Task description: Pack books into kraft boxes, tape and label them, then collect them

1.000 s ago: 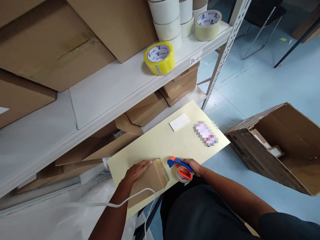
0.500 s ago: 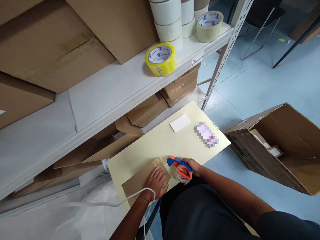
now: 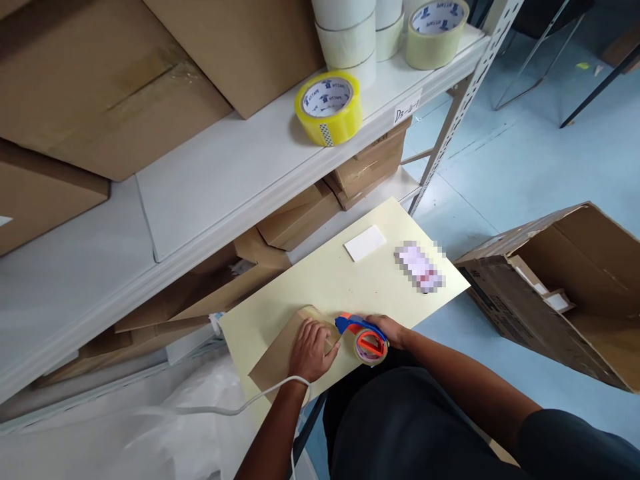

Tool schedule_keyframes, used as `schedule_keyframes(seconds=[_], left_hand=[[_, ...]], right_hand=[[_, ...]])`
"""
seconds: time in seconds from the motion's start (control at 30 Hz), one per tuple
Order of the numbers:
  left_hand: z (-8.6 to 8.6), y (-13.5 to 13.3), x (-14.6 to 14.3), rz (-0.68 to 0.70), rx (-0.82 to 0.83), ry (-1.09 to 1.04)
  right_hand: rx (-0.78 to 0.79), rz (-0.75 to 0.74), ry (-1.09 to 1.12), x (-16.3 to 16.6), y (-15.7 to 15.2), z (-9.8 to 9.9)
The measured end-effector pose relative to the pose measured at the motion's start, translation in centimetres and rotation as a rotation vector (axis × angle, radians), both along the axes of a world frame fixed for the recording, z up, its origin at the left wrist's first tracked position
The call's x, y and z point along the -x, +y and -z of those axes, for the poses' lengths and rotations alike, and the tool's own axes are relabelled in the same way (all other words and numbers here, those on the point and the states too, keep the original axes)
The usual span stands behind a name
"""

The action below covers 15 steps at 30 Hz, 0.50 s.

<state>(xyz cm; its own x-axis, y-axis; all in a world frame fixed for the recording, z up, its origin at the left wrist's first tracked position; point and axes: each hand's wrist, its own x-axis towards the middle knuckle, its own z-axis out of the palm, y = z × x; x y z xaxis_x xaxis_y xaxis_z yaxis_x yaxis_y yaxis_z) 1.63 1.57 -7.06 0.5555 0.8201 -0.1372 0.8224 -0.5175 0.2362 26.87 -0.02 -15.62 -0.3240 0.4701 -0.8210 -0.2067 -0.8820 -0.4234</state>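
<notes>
A small brown cardboard box (image 3: 273,357) lies at the near left of the pale yellow board (image 3: 385,293). My left hand (image 3: 313,347) grips it from above, fingers over the top and thumb along its right end. Clear tape shows on that end. In my right hand (image 3: 390,330) is a blue and orange tape dispenser (image 3: 357,327) carrying a roll of tape. Its blue front end is close beside the box's right end and my left thumb. Whether a strip of tape links the two is hard to see.
A white card (image 3: 365,243) and a blurred-out item (image 3: 419,267) lie on the board. Beyond it, a grey shelf (image 3: 220,180) bears a yellow tape roll (image 3: 327,110) and large cartons. An open carton (image 3: 500,313) stands on the floor at right. A white cable (image 3: 225,408) crosses my left wrist.
The box's right end has turned slightly away from me under my left hand, whose thumb now reaches out nearer the dispenser. My right hand stays almost in place. The whole view has shifted a little.
</notes>
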Motion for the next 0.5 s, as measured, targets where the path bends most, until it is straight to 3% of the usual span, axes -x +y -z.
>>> schedule_keyframes(seconds=[0.13, 0.33, 0.43, 0.5], left_hand=[[0.3, 0.8, 0.2, -0.117, -0.112, -0.017], [0.7, 2.4, -1.0, -0.234, -0.122, 0.026], [0.9, 3.7, -1.8, -0.396, -0.097, 0.081], [1.1, 4.9, -1.8, -0.589, -0.088, 0.125]], right_hand=[[-0.002, -0.052, -0.002, -0.7, -1.9, -0.1], [0.032, 0.095, 0.076, 0.3, -2.2, 0.2], [0.058, 0.172, 0.135, 1.0, -1.0, 0.3], [0.063, 0.18, 0.133, 0.8, -0.5, 0.4]])
